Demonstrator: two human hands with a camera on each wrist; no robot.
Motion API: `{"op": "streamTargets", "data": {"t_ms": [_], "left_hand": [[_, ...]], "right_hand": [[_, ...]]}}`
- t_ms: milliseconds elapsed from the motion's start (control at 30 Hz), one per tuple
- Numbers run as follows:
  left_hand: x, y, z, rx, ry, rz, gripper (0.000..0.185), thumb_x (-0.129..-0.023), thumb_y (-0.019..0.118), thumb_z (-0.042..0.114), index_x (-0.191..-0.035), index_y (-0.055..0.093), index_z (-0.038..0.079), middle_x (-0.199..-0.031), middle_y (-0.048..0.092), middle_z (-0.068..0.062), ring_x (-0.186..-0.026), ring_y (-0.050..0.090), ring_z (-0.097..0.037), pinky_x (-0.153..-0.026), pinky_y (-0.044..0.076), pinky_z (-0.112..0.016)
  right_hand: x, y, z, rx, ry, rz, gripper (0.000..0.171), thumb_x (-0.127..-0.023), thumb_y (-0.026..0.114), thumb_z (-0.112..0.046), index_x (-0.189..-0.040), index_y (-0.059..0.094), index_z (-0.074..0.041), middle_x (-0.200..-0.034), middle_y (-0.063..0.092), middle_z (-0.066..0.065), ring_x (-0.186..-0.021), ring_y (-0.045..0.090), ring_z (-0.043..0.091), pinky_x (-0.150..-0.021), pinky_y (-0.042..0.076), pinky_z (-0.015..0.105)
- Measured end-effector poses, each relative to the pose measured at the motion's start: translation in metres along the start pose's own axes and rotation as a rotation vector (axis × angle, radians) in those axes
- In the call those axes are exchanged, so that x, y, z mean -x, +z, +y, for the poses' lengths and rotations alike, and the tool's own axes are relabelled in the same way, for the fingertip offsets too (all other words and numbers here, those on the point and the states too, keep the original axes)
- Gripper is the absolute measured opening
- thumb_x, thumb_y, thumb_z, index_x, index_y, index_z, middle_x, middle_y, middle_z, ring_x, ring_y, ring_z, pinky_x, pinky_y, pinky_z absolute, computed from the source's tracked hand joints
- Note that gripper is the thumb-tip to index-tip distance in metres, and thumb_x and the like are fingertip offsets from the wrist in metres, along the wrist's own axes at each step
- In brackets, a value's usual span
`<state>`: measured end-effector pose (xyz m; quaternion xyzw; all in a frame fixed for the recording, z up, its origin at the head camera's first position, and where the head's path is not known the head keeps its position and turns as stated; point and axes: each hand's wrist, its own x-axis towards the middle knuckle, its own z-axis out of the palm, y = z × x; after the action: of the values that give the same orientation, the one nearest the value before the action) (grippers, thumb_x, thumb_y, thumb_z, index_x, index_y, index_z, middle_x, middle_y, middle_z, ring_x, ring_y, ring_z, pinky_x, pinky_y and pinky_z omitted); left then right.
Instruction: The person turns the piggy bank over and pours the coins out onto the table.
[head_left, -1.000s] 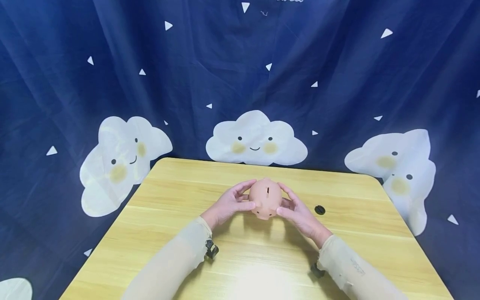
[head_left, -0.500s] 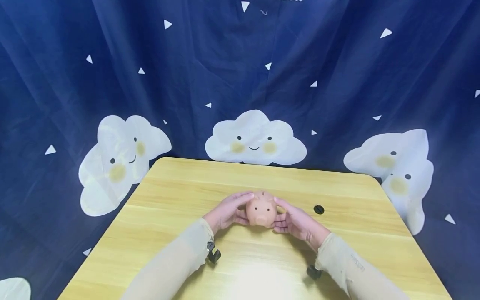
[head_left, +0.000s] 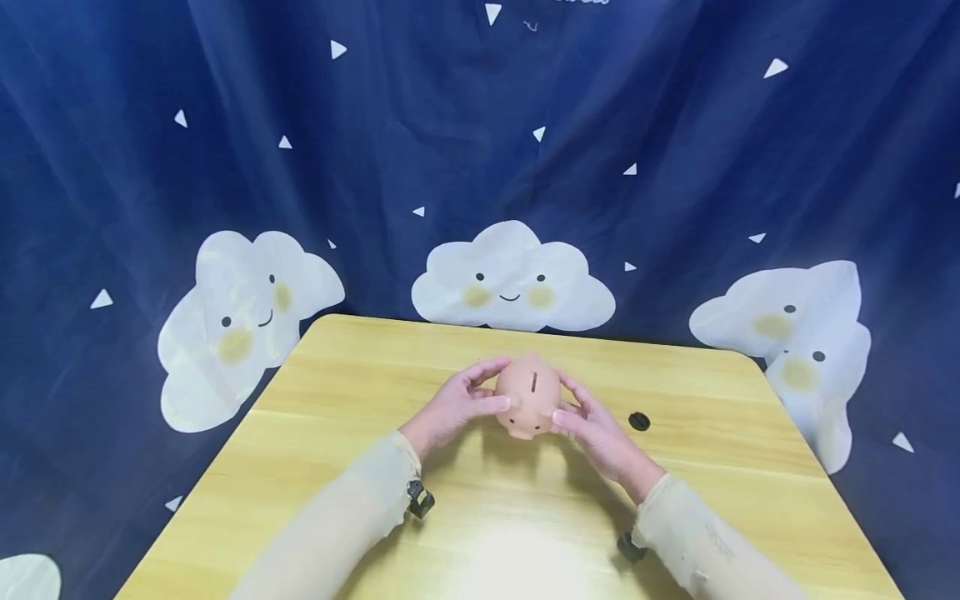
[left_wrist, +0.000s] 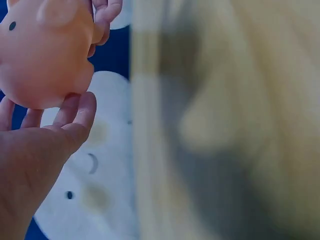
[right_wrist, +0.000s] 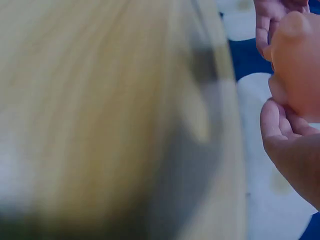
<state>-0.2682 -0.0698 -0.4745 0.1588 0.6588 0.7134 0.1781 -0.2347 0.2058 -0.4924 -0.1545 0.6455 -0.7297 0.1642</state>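
Observation:
Between the two hands is a pink piggy bank (head_left: pixel 528 392), raised above the table and tipped so its coin slot shows on top and its snout points toward the person. My left hand (head_left: pixel 457 407) grips its left side, thumb near an ear and fingers curled round behind. On the opposite side my right hand (head_left: pixel 600 432) holds it the same way. In the left wrist view the piggy bank (left_wrist: pixel 45 55) shows one dark eye and an ear, with fingertips under its body. The right wrist view catches only part of the piggy bank (right_wrist: pixel 300 70), with fingers at its lower side.
A small round black plug-like disc (head_left: pixel 639 421) lies on the wooden table (head_left: pixel 360 375), right of the right hand. Behind the table's far edge hangs a dark blue curtain (head_left: pixel 480 125) printed with clouds and white triangles.
Half a second ago the piggy bank's face was turned to the person and it sat lower. Now it is raised and tipped forward again, slot showing, much as one second ago.

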Motion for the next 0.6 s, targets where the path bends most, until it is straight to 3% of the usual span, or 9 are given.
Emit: {"op": "streamTargets", "data": {"t_ms": [133, 267, 600], "left_hand": [[-0.003, 0.001, -0.011, 0.025, -0.05, 0.019, 0.072, -0.095, 0.079, 0.017, -0.16, 0.049, 0.015, -0.17, 0.042, -0.01, -0.135, 0.064, -0.031, -0.108, 0.06, -0.041], [-0.005, 0.003, -0.013, 0.08, -0.074, 0.04, 0.071, -0.097, 0.075, 0.016, -0.161, 0.046, 0.011, -0.172, 0.039, -0.014, -0.141, 0.058, -0.035, -0.107, 0.061, -0.045], [-0.005, 0.001, -0.025, 0.119, -0.122, 0.026, 0.074, -0.098, 0.074, 0.023, -0.163, 0.042, 0.011, -0.169, 0.042, -0.017, -0.13, 0.066, -0.029, -0.104, 0.061, -0.042]], "right_hand": [[-0.003, -0.004, 0.009, -0.036, 0.09, 0.021, 0.083, -0.108, 0.06, -0.022, -0.172, 0.01, -0.011, -0.126, 0.07, -0.002, -0.109, 0.072, 0.01, -0.103, 0.058, 0.028], [-0.006, -0.003, 0.009, -0.044, 0.143, 0.039, 0.081, -0.109, 0.058, -0.029, -0.172, 0.01, -0.01, -0.113, 0.072, -0.004, -0.1, 0.071, 0.009, -0.1, 0.059, 0.03], [-0.006, -0.004, 0.011, -0.028, 0.198, 0.01, 0.081, -0.112, 0.051, -0.036, -0.172, 0.007, -0.005, -0.117, 0.075, -0.004, -0.108, 0.072, 0.011, -0.105, 0.058, 0.034]]}}
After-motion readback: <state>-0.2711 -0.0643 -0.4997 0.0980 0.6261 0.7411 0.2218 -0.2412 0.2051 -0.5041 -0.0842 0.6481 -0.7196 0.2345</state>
